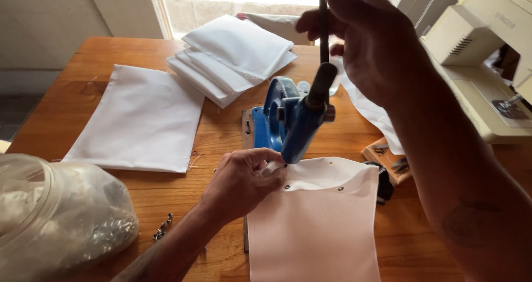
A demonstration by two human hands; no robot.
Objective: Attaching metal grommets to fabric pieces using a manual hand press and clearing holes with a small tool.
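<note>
Right now, at the press: the step in hand looks like setting eyelets along the top hem of a white fabric bag.
Left hand (pixel 242 180): closed in a pinch on the bag's top left corner, holding the hem under the punch head.
Right hand (pixel 370 43): wrapped around the black lever (pixel 323 21), which stands raised and nearly upright.
White fabric bag (pixel 316 226): lies flat on the wooden table (pixel 221 132), its mouth at the blue hand press (pixel 288 121); small metal eyelets show along the hem (two for certain, others only as faint dots).
Doing it well, as I judge it: keep the hem flat and square to the die, keep the pinching fingers clear of the punch, and pull the lever in one steady stroke so the eyelet seats evenly.
Risk: a wrinkle under the head would likely set the eyelet crooked.
Nearby: a stack of folded white bags (pixel 233 57) and one single bag (pixel 141 118) at the far left, a clear plastic jar of metal pieces (pixel 61 215) at the near left, a cream sewing machine (pixel 482 54) to the right.
</note>
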